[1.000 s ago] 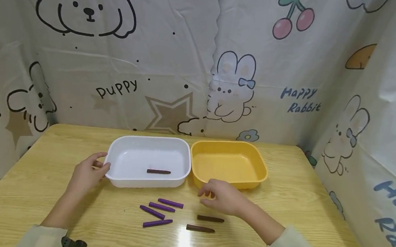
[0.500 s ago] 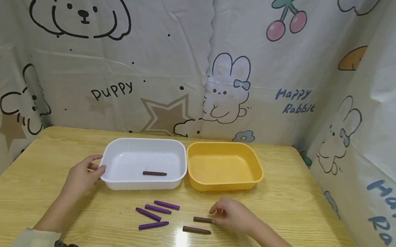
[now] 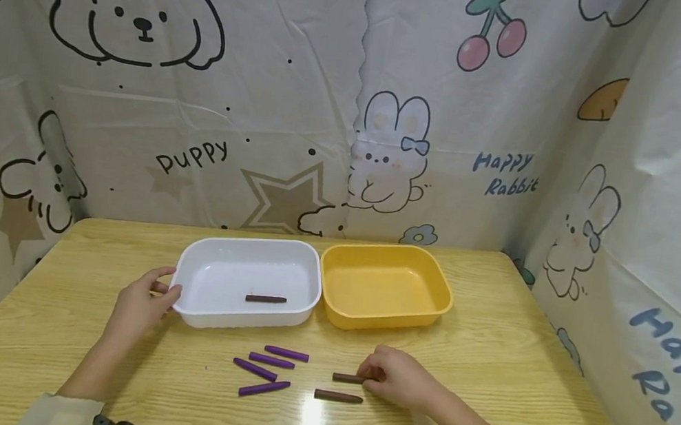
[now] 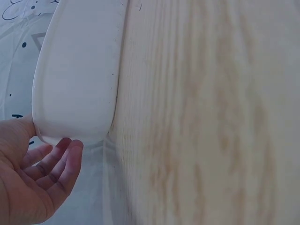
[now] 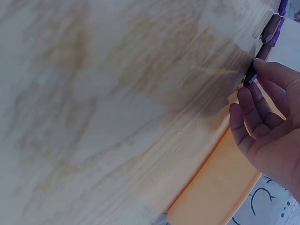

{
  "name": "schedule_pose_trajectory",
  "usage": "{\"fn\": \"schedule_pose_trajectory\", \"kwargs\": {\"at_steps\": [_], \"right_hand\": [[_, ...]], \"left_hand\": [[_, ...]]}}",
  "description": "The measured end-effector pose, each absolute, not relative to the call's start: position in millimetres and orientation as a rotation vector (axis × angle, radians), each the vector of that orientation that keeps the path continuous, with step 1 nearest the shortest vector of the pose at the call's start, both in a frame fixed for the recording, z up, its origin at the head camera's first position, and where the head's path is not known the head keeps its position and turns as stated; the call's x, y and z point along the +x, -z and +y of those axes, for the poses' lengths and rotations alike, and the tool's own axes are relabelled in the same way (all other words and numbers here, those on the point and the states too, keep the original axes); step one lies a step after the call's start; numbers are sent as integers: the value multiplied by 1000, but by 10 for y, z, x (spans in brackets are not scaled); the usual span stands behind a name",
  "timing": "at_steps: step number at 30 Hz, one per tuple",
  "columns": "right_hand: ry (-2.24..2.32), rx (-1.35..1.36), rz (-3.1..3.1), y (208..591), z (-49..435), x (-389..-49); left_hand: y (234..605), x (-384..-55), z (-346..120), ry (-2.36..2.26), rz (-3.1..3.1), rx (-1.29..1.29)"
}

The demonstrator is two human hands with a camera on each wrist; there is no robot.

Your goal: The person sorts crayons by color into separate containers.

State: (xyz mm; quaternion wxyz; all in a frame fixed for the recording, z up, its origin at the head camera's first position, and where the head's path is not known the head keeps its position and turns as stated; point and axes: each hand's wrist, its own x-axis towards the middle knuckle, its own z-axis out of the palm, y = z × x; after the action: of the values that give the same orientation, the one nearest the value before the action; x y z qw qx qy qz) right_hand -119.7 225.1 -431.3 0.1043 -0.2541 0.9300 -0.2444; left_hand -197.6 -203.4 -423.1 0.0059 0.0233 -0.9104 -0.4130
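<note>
My left hand [image 3: 140, 302] holds the left end of the white tray [image 3: 192, 318], thumb at the rim and fingers curled against the outer wall in the left wrist view. One dark brown crayon [image 3: 265, 299] lies inside that tray. My right hand [image 3: 400, 379] pinches the tip end of another brown crayon [image 3: 346, 378] between thumb and fingers, low over the table; the fingertips hide its point. In the right wrist view the pinched crayon [image 5: 251, 75] shows dark under the thumb. A further brown crayon [image 3: 338, 396] lies just in front of it.
Several purple crayons [image 3: 264, 388] lie on the wooden table [image 3: 171, 402], left of the brown ones. A yellow tray [image 3: 385, 321] stands against the white tray's right side, with nothing in it. Printed cloth [image 3: 308, 43] hangs behind and at both sides.
My right hand has come down from the yellow tray's front edge to the rear brown crayon and now pinches it. The left hand stays on the white tray; the view shifted slightly.
</note>
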Motion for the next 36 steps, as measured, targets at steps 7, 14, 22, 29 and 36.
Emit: {"fn": "schedule_pose_trajectory", "kwargs": {"at_steps": [7,14,22,29,36], "right_hand": [[698,-762,2779,4289,2237,-1204],[691,-858,2853,4212,2203,-1242],[654,-913,2884,4124,2160,-1337],[625,-896,2895,4004,2085,-1440],[643,-906,2915,3921,2009,-1551]], "left_hand": [[4226,-1969,-2030,1300,-2842,64],[4213,-1960,-2022,1310,-2851,79],[4196,-1948,-2011,1312,-2854,88],[4201,-1950,-2013,1309,-2846,78],[4218,-1959,-2023,1319,-2834,67]]}}
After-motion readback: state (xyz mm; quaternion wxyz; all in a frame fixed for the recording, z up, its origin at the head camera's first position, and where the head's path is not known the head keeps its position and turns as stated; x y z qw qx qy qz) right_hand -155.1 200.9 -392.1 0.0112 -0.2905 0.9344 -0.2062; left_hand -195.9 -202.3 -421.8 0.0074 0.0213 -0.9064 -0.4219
